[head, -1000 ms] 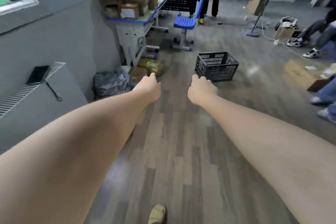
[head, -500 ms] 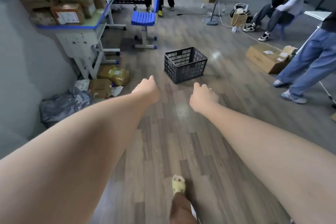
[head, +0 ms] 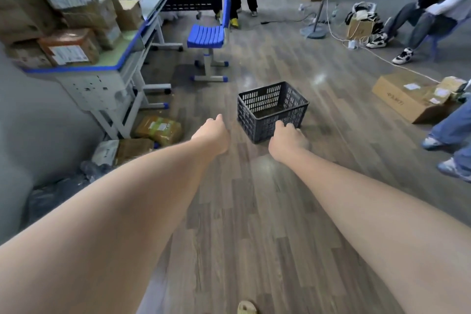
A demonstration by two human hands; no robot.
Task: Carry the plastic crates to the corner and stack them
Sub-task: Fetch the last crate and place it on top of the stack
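A dark slatted plastic crate (head: 272, 107) stands upright and empty on the wooden floor ahead of me. Both my arms stretch out toward it. My left hand (head: 214, 135) hangs in the air a little left of the crate's near corner, fingers loosely curled and holding nothing. My right hand (head: 288, 139) is just in front of the crate's near side, overlapping it in view, fingers curled down and holding nothing. Whether it touches the crate I cannot tell.
A desk (head: 119, 58) piled with cardboard boxes stands at the left, parcels (head: 158, 130) beneath it. A blue chair (head: 207, 35) is beyond the crate. Cardboard boxes (head: 410, 97), a fan stand (head: 316, 30), a cable and several people occupy the right and back.
I have walked toward the crate; it is now closer and larger in view. Both hands, still stretched out with nothing in them, now sit beside its near corner.
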